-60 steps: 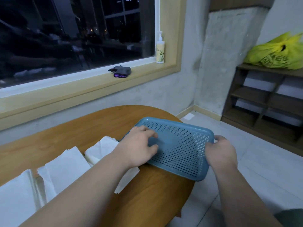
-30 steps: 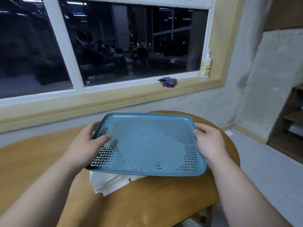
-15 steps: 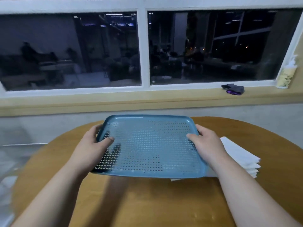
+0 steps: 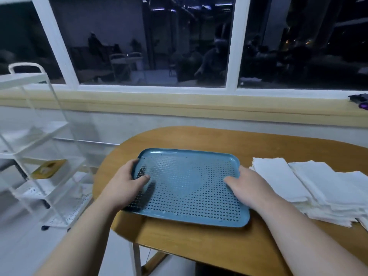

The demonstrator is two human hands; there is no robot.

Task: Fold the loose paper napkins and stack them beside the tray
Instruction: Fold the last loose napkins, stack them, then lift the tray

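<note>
Wooden table point(image 4: 219, 140) by dark window point(image 4: 159, 46), both hands point(image 4: 123, 186) point(image 4: 251, 188) gripping blue tray point(image 4: 189, 186), napkins point(image 4: 288, 180) beside

Between your left hand point(image 4: 123, 184) and right hand point(image 4: 248, 189) the tray point(image 4: 189, 186) is blue, dotted with rows of small holes. Beyond your right hand, plain white napkins point(image 4: 298, 182); under both, a brown woodgrain table point(image 4: 199, 246).

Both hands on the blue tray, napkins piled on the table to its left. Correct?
No: per the head view, the napkins lie on the table to the right of the tray, beyond the right hand. The left hand and right hand do hold the blue tray.
</note>
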